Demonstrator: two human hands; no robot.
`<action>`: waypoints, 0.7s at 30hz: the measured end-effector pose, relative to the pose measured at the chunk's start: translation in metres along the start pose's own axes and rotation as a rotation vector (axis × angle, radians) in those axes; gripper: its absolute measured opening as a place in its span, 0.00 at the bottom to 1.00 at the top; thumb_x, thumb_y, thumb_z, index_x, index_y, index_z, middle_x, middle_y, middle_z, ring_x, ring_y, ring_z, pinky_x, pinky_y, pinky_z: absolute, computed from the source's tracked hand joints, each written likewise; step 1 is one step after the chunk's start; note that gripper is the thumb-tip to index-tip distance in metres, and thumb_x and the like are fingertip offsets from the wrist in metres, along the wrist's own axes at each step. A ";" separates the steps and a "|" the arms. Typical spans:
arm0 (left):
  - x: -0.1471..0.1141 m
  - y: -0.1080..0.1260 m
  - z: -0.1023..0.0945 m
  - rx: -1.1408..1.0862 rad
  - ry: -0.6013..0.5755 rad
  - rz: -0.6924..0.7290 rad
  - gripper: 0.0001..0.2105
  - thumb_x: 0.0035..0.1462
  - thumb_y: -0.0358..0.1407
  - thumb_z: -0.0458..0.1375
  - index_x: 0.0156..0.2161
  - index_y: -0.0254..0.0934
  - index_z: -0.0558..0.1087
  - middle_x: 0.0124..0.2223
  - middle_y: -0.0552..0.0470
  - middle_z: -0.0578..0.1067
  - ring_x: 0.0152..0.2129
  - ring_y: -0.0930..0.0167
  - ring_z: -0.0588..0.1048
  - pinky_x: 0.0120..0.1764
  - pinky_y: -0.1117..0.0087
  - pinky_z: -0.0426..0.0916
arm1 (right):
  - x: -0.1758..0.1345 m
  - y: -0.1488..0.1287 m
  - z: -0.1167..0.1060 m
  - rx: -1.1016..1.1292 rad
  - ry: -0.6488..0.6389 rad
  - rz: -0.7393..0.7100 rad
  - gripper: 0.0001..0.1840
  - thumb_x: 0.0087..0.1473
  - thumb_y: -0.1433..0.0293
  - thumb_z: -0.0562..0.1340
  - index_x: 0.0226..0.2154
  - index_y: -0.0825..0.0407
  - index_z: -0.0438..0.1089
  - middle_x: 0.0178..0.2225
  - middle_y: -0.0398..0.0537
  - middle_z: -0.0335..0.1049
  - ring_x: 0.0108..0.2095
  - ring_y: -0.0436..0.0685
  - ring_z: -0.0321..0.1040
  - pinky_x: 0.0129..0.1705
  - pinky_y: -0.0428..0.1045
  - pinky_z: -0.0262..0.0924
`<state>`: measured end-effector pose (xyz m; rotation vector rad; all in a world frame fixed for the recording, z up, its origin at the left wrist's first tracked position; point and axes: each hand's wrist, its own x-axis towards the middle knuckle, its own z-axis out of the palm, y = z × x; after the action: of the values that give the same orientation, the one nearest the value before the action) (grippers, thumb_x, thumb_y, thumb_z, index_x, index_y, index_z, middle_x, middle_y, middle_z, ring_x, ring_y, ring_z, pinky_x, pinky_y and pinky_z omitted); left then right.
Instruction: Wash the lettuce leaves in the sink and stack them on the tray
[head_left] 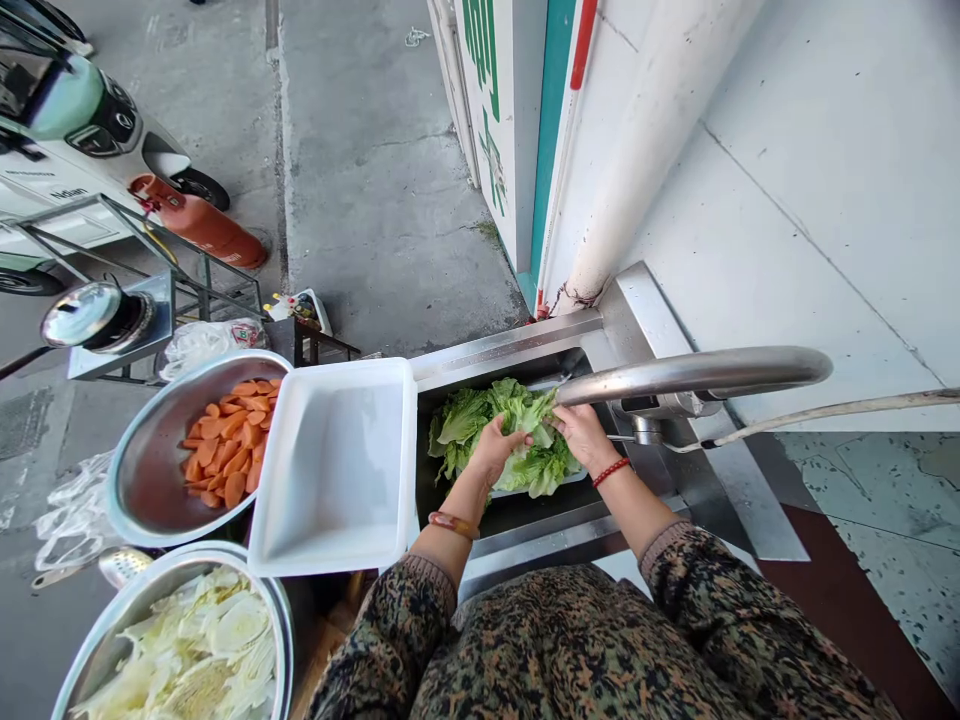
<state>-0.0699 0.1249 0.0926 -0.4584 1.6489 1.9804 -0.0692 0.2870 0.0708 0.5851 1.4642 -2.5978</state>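
Leafy green lettuce [469, 420] is heaped in a metal sink [450, 510], seemingly in a pale container whose rim just shows under the leaves. My left hand [496, 446] has its thumb and fingers closed on a lettuce leaf at the near side of the heap. On the other side of that leaf, my right hand [581, 432] pinches its edge, close beneath the tap. Both hands are over the heap, a short gap apart. Some fingertips are hidden behind the leaves.
A curved metal tap [697, 370] reaches over the sink's right part. Left of the sink stands a white plastic tub [337, 470]. Beyond it are a bowl of sliced carrots [232, 440] and a bowl of cut cabbage [202, 640]. A white wall [825, 200] borders the right.
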 end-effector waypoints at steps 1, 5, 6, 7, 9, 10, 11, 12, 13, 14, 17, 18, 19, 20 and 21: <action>0.003 0.005 0.004 -0.032 0.002 0.008 0.21 0.42 0.32 0.71 0.42 0.35 0.69 0.29 0.51 0.77 0.25 0.71 0.76 0.32 0.70 0.71 | 0.000 -0.002 -0.003 0.036 0.007 -0.008 0.21 0.39 0.60 0.72 0.37 0.46 0.69 0.43 0.44 0.71 0.44 0.56 0.69 0.44 0.52 0.67; 0.006 0.014 0.003 -0.062 0.045 0.011 0.18 0.44 0.31 0.69 0.40 0.36 0.68 0.28 0.53 0.75 0.22 0.73 0.73 0.28 0.72 0.68 | -0.005 0.001 -0.014 0.066 0.100 0.004 0.22 0.38 0.60 0.72 0.37 0.46 0.70 0.42 0.45 0.70 0.41 0.55 0.69 0.42 0.51 0.67; 0.006 0.015 0.000 -0.034 0.069 0.015 0.17 0.45 0.31 0.68 0.40 0.36 0.68 0.28 0.53 0.75 0.21 0.74 0.72 0.26 0.73 0.67 | -0.007 0.004 -0.016 0.040 0.136 0.013 0.22 0.37 0.60 0.72 0.38 0.46 0.71 0.43 0.45 0.70 0.40 0.54 0.69 0.40 0.50 0.67; 0.005 0.015 -0.002 0.008 0.101 0.027 0.16 0.46 0.31 0.67 0.40 0.36 0.68 0.28 0.53 0.75 0.20 0.74 0.72 0.26 0.73 0.66 | -0.009 0.008 -0.017 -0.003 0.169 0.018 0.23 0.37 0.60 0.72 0.39 0.46 0.71 0.44 0.46 0.70 0.40 0.54 0.69 0.39 0.50 0.66; 0.003 0.015 -0.006 0.131 0.166 0.086 0.14 0.47 0.31 0.66 0.41 0.36 0.71 0.32 0.51 0.76 0.23 0.72 0.73 0.28 0.70 0.68 | -0.015 0.014 -0.015 -0.112 0.176 0.026 0.23 0.39 0.60 0.72 0.40 0.47 0.72 0.46 0.47 0.71 0.41 0.55 0.69 0.37 0.50 0.65; 0.001 0.013 -0.005 0.214 0.182 0.132 0.13 0.47 0.30 0.66 0.40 0.36 0.72 0.34 0.50 0.77 0.26 0.70 0.75 0.32 0.68 0.70 | -0.019 0.017 -0.011 -0.155 0.131 0.042 0.23 0.41 0.59 0.71 0.42 0.47 0.73 0.46 0.48 0.72 0.42 0.56 0.70 0.38 0.50 0.66; -0.001 0.012 -0.003 0.307 0.180 0.189 0.12 0.47 0.28 0.65 0.40 0.36 0.74 0.38 0.48 0.77 0.32 0.66 0.76 0.38 0.65 0.72 | -0.024 0.020 -0.007 -0.179 0.062 0.062 0.23 0.43 0.58 0.70 0.43 0.47 0.73 0.47 0.49 0.72 0.42 0.57 0.70 0.38 0.51 0.66; -0.005 0.010 -0.001 0.402 0.158 0.252 0.12 0.47 0.27 0.65 0.39 0.36 0.75 0.42 0.45 0.78 0.39 0.62 0.77 0.44 0.62 0.72 | -0.028 0.023 -0.001 -0.181 -0.014 0.082 0.23 0.44 0.57 0.69 0.44 0.46 0.73 0.47 0.49 0.73 0.43 0.57 0.70 0.39 0.51 0.66; -0.009 0.007 0.003 0.487 0.124 0.314 0.13 0.46 0.25 0.64 0.39 0.36 0.76 0.46 0.42 0.77 0.46 0.58 0.75 0.51 0.58 0.69 | -0.033 0.025 0.005 -0.167 -0.080 0.098 0.23 0.45 0.57 0.69 0.44 0.47 0.73 0.46 0.49 0.74 0.43 0.58 0.71 0.39 0.51 0.66; -0.014 0.004 0.006 0.555 0.080 0.369 0.15 0.45 0.24 0.64 0.41 0.36 0.77 0.51 0.40 0.76 0.53 0.56 0.72 0.57 0.56 0.65 | -0.037 0.027 0.010 -0.141 -0.121 0.109 0.22 0.45 0.56 0.69 0.43 0.47 0.73 0.45 0.49 0.74 0.43 0.57 0.71 0.40 0.51 0.66; -0.032 -0.002 0.011 0.625 -0.092 0.424 0.23 0.46 0.25 0.64 0.50 0.38 0.76 0.62 0.38 0.69 0.63 0.54 0.62 0.65 0.52 0.55 | -0.044 0.032 0.017 -0.045 -0.101 0.136 0.20 0.45 0.53 0.69 0.38 0.48 0.72 0.40 0.46 0.75 0.40 0.56 0.71 0.38 0.50 0.66; -0.038 -0.003 0.009 0.614 -0.145 0.413 0.24 0.47 0.27 0.64 0.53 0.38 0.76 0.64 0.38 0.67 0.64 0.55 0.61 0.65 0.52 0.55 | -0.044 0.033 0.015 -0.024 -0.084 0.156 0.21 0.45 0.53 0.69 0.37 0.48 0.72 0.38 0.46 0.75 0.38 0.56 0.71 0.37 0.49 0.65; -0.044 -0.004 0.006 0.592 -0.187 0.395 0.24 0.50 0.29 0.64 0.54 0.39 0.75 0.65 0.39 0.66 0.64 0.55 0.61 0.64 0.52 0.56 | -0.043 0.034 0.011 -0.013 -0.069 0.178 0.21 0.44 0.52 0.69 0.36 0.49 0.72 0.36 0.46 0.75 0.36 0.55 0.72 0.35 0.49 0.64; -0.049 -0.006 0.002 0.558 -0.208 0.369 0.23 0.51 0.31 0.64 0.54 0.40 0.75 0.65 0.40 0.66 0.64 0.55 0.62 0.63 0.52 0.58 | -0.041 0.034 0.005 -0.015 -0.056 0.193 0.22 0.43 0.52 0.69 0.36 0.49 0.72 0.34 0.45 0.75 0.34 0.55 0.71 0.34 0.49 0.63; -0.053 -0.007 -0.003 0.516 -0.203 0.329 0.21 0.53 0.32 0.63 0.54 0.40 0.75 0.64 0.39 0.67 0.62 0.55 0.65 0.61 0.53 0.61 | -0.038 0.034 -0.001 -0.029 -0.041 0.196 0.23 0.43 0.51 0.69 0.36 0.50 0.72 0.32 0.45 0.75 0.32 0.55 0.71 0.32 0.48 0.63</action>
<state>-0.0226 0.1133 0.1161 0.2100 2.1004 1.6429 -0.0246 0.2660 0.0569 0.6330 1.3560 -2.4210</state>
